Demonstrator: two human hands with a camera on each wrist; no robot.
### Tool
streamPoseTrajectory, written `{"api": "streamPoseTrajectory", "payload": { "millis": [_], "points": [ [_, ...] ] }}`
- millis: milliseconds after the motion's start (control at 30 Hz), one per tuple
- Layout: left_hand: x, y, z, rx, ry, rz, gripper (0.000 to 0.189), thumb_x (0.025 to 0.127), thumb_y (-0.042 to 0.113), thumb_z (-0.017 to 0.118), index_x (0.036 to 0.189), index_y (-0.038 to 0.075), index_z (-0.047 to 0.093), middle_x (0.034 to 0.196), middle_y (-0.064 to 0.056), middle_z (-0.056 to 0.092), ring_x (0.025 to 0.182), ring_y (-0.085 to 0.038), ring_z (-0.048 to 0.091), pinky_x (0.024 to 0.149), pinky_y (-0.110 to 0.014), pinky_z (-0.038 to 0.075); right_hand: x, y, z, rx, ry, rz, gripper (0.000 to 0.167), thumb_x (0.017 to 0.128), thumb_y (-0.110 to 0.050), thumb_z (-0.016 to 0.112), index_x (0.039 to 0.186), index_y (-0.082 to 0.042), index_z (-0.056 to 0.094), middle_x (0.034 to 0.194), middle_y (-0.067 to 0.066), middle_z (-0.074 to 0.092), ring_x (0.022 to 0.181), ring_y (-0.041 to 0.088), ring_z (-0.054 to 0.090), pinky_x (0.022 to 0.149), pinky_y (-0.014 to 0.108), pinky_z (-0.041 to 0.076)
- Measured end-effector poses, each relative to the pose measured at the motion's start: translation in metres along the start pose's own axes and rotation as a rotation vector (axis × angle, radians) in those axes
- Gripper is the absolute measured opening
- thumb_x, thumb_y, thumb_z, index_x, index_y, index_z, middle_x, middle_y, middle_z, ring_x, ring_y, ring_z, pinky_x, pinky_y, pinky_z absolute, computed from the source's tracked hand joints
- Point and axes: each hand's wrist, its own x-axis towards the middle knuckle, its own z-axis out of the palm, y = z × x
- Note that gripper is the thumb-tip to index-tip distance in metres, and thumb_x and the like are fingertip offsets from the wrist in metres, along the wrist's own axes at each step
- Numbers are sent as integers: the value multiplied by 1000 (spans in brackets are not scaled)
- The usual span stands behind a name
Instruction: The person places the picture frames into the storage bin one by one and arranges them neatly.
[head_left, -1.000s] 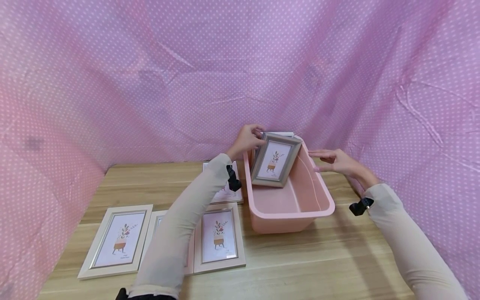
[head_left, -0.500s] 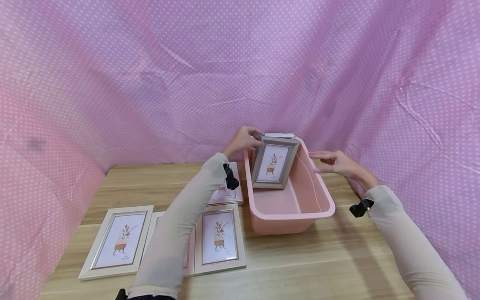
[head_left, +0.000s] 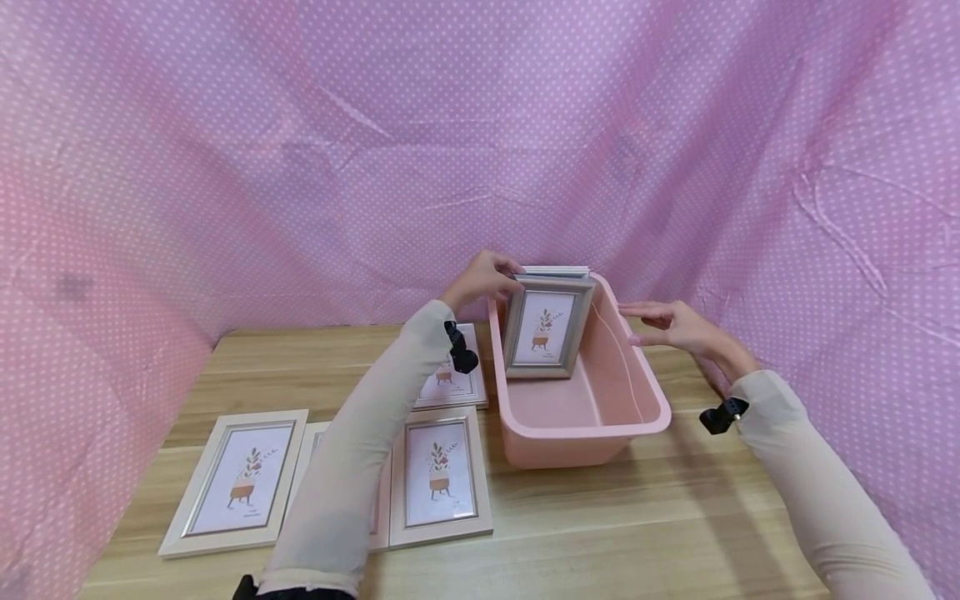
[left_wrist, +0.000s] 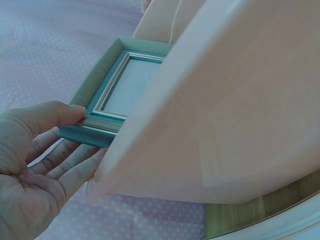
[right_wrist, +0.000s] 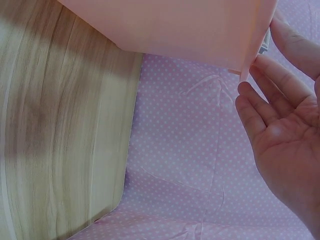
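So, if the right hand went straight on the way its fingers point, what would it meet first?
The right hand would probably meet the pink tub's right rim first: its fingers point at it and may be touching it, though depth is unclear.

The bin (head_left: 583, 432) is pink, the tabletop (head_left: 600, 533) wood-grained, the cloth (head_left: 480, 125) pinkish-purple with white dots.

The tub (head_left: 566, 452) sits on the table (head_left: 637, 533), with the curtain (head_left: 480, 167) behind. Inside the tub, a picture frame (head_left: 543, 329) stands in front of other frames (head_left: 558, 271). The left hand (head_left: 483, 277) is at its top left corner, the right hand (head_left: 681, 327) by the tub's right rim. Left of the tub lies a row of frames (head_left: 440, 467), with one more frame (head_left: 456, 389) behind its right end.
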Motion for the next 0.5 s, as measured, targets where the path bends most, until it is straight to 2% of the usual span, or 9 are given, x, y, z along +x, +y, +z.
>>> {"api": "streamPoseTrajectory", "payload": {
  "millis": [100,233,367,500],
  "points": [
    [-1,-2,2,-14,3,13,29,86,2,79,114,-2,73,90,-5,69,77,-18,70,77,-36,65,0,0,0,-3,1,10,60,91,-22,78,144,-4,57,153,14,51,143,38,44,118,40,40],
    [-3,-5,6,-40,24,32,27,88,4,78,114,-1,74,95,-8,71,83,-19,69,79,-35,64,-1,-1,-1,14,0,17,60,91,-21,78,144,-4,57,153,15,51,144,38,43,119,48,36],
    [-3,-8,11,-53,50,57,28,88,3,77,116,-1,74,92,-6,69,83,-20,69,78,-36,64,-1,-3,0,32,-2,17,59,90,-18,79,143,-4,58,153,16,50,144,39,42,120,52,32],
    [0,-9,16,-74,71,88,29,88,0,77,116,-4,73,85,-3,66,78,-19,68,79,-43,64,-1,-5,0,36,-2,17,58,90,-15,78,143,-3,57,153,16,51,144,39,43,119,50,34]
  ]
}}
